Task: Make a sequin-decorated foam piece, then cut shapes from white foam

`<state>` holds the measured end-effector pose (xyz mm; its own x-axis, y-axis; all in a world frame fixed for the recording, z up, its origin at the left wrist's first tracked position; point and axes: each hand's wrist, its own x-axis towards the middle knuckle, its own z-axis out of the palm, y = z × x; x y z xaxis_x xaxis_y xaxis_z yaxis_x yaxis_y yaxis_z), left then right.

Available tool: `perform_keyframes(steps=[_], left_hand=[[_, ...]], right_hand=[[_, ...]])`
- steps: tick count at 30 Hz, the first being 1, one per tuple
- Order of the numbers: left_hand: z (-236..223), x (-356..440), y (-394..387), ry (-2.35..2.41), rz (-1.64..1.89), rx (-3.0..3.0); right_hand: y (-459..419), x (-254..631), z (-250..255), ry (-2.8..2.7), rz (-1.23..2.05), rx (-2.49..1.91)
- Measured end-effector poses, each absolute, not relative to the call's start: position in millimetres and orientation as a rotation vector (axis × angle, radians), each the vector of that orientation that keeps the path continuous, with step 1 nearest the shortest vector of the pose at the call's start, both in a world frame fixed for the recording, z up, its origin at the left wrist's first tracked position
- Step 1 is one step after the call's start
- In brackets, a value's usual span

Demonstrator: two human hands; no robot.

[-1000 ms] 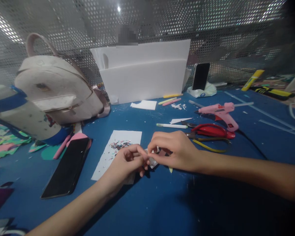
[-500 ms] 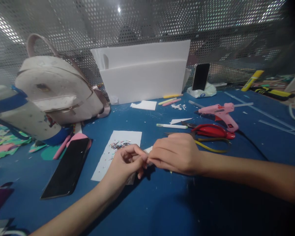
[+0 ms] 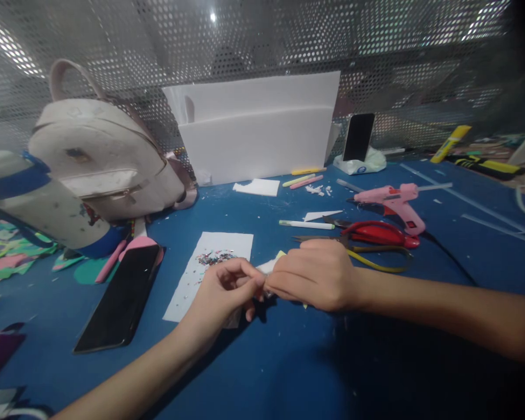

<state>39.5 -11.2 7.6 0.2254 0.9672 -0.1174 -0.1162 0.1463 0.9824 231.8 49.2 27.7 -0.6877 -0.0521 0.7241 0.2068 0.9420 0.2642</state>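
Observation:
My left hand (image 3: 227, 291) is closed in a pinch, thumb and forefinger meeting right at the fingertips of my right hand (image 3: 317, 274). What the left fingers pinch is too small to make out. The right hand is curled closed, palm down, its fingers covering most of what is under them. A small white piece (image 3: 266, 267) with a yellowish edge shows between and behind the two hands. Partly behind the left hand lies a white sheet (image 3: 188, 300) with a heap of small shiny multicoloured bits (image 3: 214, 258) on it.
Beyond the right hand lie red-handled pliers (image 3: 371, 233), a yellow-handled tool (image 3: 376, 262), a white pen (image 3: 306, 224) and a pink glue gun (image 3: 394, 201). A black phone (image 3: 118, 300), tilted bottle (image 3: 48, 204) and backpack (image 3: 96, 157) stand left. White boards (image 3: 258, 140) lean behind.
My right hand has shifted very slightly, and more of the white piece with its yellowish edge shows beside it. The left hand keeps its pinch in nearly the same place.

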Motion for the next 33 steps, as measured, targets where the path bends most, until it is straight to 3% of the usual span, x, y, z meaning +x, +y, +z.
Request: perform_keyframes(steps=[18, 27, 33], left_hand=[[5.8, 37.5, -9.3, 1.036, 1.07, 1.259], [6.5, 38.1, -11.2, 0.988, 0.976, 1.204], [8.1, 39.7, -13.8, 0.986, 0.931, 1.232]], right_hand=[[52.3, 233.5, 26.9, -2.351, -0.355, -0.11], [53.2, 232.6, 28.1, -2.357, 0.2, -0.34], [50.1, 232.0, 32.5, -2.396, 0.312, -0.429]])
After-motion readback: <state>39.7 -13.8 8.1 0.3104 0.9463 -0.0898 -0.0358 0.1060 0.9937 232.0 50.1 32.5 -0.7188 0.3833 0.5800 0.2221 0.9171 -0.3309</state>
